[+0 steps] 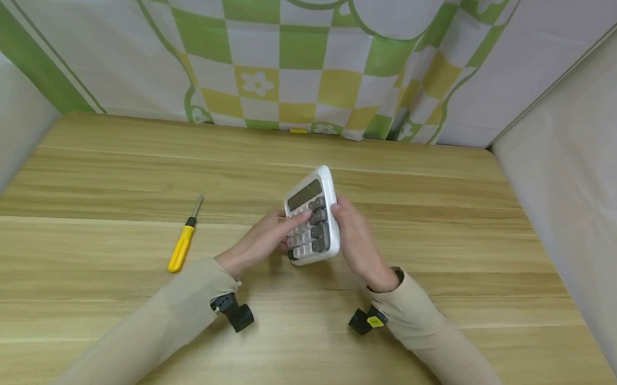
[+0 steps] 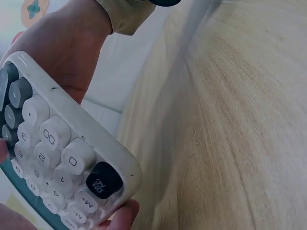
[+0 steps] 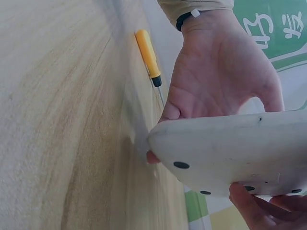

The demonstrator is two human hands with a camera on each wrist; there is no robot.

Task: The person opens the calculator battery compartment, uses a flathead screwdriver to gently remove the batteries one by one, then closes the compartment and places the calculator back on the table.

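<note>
Both hands hold a white calculator (image 1: 313, 215) above the table, tilted up with its display at the far end. My left hand (image 1: 261, 239) grips its left edge, the thumb lying over the keys. My right hand (image 1: 358, 239) holds the opposite edge; in the right wrist view its fingers (image 3: 254, 211) press against the underside near dark round feet. Round white and grey keys and a black ON/AC key show on the calculator (image 2: 57, 148) in the left wrist view. Some left fingers are hidden by the calculator.
A screwdriver (image 1: 182, 245) with a yellow handle lies on the wooden table (image 1: 440, 231), left of the hands. At the table's back edge hangs a green, yellow and white checked curtain (image 1: 303, 50). A small yellow piece (image 1: 298, 131) sits at that edge.
</note>
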